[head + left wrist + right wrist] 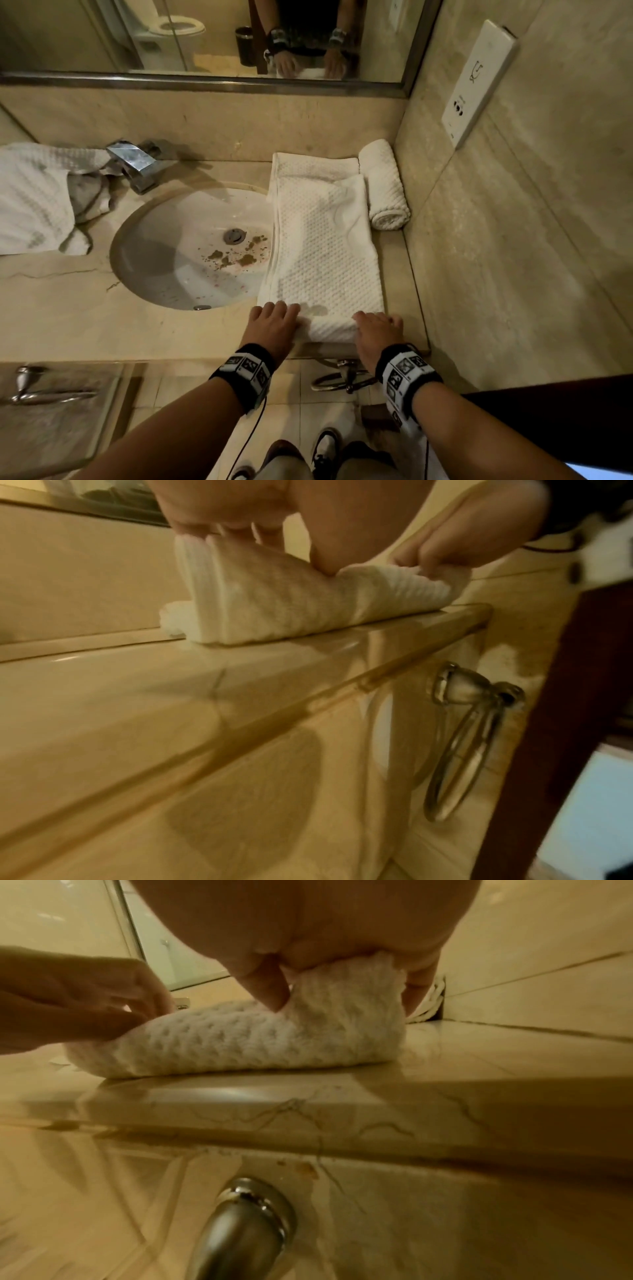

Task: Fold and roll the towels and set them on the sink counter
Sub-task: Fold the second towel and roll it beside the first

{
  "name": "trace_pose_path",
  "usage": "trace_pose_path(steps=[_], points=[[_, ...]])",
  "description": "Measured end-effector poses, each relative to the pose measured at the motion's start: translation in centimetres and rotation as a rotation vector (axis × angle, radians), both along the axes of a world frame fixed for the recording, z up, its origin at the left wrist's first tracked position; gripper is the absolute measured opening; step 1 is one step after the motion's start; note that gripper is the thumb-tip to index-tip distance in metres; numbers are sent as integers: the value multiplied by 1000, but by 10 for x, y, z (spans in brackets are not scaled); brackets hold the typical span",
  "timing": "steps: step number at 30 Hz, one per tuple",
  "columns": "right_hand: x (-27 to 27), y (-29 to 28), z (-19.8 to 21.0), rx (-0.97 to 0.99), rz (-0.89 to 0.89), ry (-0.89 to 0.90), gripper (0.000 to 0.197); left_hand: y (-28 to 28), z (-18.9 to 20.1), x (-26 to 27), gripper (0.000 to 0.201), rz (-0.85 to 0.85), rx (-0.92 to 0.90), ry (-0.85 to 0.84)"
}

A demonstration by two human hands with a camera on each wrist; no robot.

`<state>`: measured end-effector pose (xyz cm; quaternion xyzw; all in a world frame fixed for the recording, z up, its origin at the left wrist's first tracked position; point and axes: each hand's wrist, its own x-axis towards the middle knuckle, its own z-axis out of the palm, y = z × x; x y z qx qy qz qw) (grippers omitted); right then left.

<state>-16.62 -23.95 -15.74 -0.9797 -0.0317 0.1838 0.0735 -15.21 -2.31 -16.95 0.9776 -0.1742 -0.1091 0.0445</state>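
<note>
Where both hands' fingers curl round its near end, white waffle-textured folded towel, roll begun

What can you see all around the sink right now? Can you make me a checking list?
Surface: beige marble counter, cracked near the basin; brown specks by the drain.
Job's things: folded towel lies flat right of the basin, near end turned up into a first roll; rolled towel beside it, against the wall; crumpled towel left of the tap.
Clutter: nothing seen.
Hands: left hand and right hand both grip the folded towel's near end.
Cables: thin black cable hangs from the left wristband.
Surroundings: mirror, wall socket panel, towel ring below.
</note>
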Motion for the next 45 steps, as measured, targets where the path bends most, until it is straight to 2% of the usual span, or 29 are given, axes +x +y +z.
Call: trace_pose_path(steps=[1,2,4,7,10,12,14,15,18,20,21,24,25,28,33,35,39,41,43,45], points=[[4,0,2,11,-24,-6,34,1,-3,-2,60,-38,23,-27],[8,0,4,25,-44,4,29,3,-8,-5,62,-80,30,-86],[16,-1,8,50,-74,61,20,8,-13,-11,54,-190,27,-170],[30,-1,11,58,-126,215,12,13,-18,-14,61,-274,7,-162],[37,4,14,-27,-112,228,26,12,-16,-5,62,-245,-8,-72],[32,10,13,-141,-39,41,36,7,-7,2,52,-174,-32,-37],[15,18,10,-144,48,-140,35,4,0,7,40,-118,-63,24],[4,21,7,-127,82,-176,35,4,-1,8,38,-102,-75,25],[-14,19,-7,-123,118,-159,66,5,-2,11,47,-80,-107,41],[-12,15,-13,-121,70,-133,74,2,-1,11,35,-94,-55,7],[-11,14,-12,-123,65,-140,70,1,-2,9,39,-97,-12,-37],[-5,13,-4,-108,54,-110,50,-4,-1,-3,81,-116,43,-101],[-4,14,-3,-119,67,-93,47,-5,-4,-9,87,-160,41,-117],[0,12,-1,-113,50,-40,41,-11,-8,-21,88,-268,43,-99],[11,9,12,-43,-31,95,33,-18,-5,-20,71,-250,79,-40],[15,10,17,-40,-71,93,40,-23,5,-12,58,-216,36,2],[-6,23,12,-125,25,-89,54,-30,18,7,33,-119,-34,77],[-23,28,3,-141,43,-96,59,-30,19,12,28,-27,-74,102],[-34,27,-11,-168,89,-55,75,-31,21,13,25,37,-80,128],[-30,25,-12,-188,103,-6,78,-31,18,8,26,13,-82,97]])
